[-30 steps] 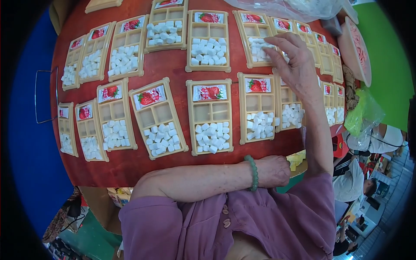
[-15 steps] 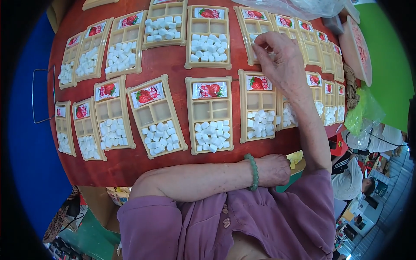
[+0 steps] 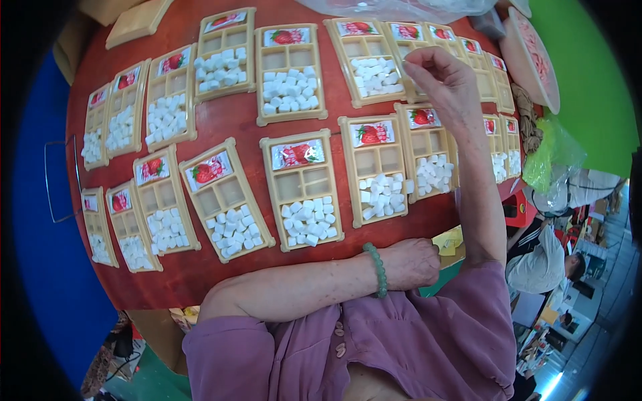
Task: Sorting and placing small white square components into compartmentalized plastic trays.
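Note:
My right hand (image 3: 445, 83) hovers over the back row of beige plastic trays, thumb and forefinger pinched together; whatever is between them is too small to make out. Just left of it lies a tray (image 3: 368, 47) with a strawberry-printed sachet (image 3: 357, 28) and a heap of white marshmallows (image 3: 376, 76). Partly under my right hand is another tray (image 3: 405, 48) with a sachet at its far end. My left hand (image 3: 411, 262), below a green bead bracelet (image 3: 376, 269), rests closed at the table's near edge, its fingers curled out of sight.
Two rows of similar trays (image 3: 289, 184) cover the red table (image 3: 167, 277), most holding marshmallows. Trays (image 3: 485, 83) at the back right show a sachet only. A bowl of pink pieces (image 3: 535, 57), clear plastic (image 3: 408, 7) and a yellow-green bag (image 3: 552, 157) lie around the edges.
My right hand has lifted off the marshmallow tray and shifted right of it, uncovering its heap. The whole view has moved a little; my left hand stays in place.

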### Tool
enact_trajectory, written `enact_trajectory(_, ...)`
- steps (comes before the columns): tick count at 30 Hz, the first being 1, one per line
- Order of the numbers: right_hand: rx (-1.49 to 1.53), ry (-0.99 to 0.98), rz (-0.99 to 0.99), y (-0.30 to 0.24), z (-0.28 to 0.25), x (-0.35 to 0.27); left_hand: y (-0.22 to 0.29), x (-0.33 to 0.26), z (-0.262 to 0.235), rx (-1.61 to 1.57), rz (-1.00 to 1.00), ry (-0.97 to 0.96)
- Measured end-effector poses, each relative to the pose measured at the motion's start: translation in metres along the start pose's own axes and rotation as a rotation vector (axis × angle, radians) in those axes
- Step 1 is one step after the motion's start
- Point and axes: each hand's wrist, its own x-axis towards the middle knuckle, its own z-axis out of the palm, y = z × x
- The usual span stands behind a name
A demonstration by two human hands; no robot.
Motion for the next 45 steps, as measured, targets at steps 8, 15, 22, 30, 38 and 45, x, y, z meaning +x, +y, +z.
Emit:
enact_trajectory(8, -0.186, -0.04, -0.051, -0.01, 0.017, -0.01, 0.0, 0.001, 0.0, -0.013, -0.006, 0.04)
enact_trajectory(15, -0.473, -0.053, -0.279, -0.009, 0.023, -0.008, 0.001, 0.002, -0.005, -0.026, -0.013, -0.044)
enact_trajectory(22, -0.466, -0.065, -0.344, -0.007, 0.018, -0.008, 0.001, 0.0, -0.006, -0.011, -0.01, -0.056)
enact_trajectory(30, -0.452, -0.079, -0.26, -0.007, 0.021, -0.007, 0.0, 0.001, -0.004, -0.037, -0.005, -0.017)
enact_trajectory(38, -0.503, -0.094, -0.301, -0.01, 0.014, -0.005, 0.0, 0.001, -0.006, -0.055, -0.011, -0.018)
enact_trajectory(45, -0.539, -0.107, -0.305, -0.011, 0.019, -0.004, 0.0, 0.001, -0.005, -0.055, -0.022, -0.016)
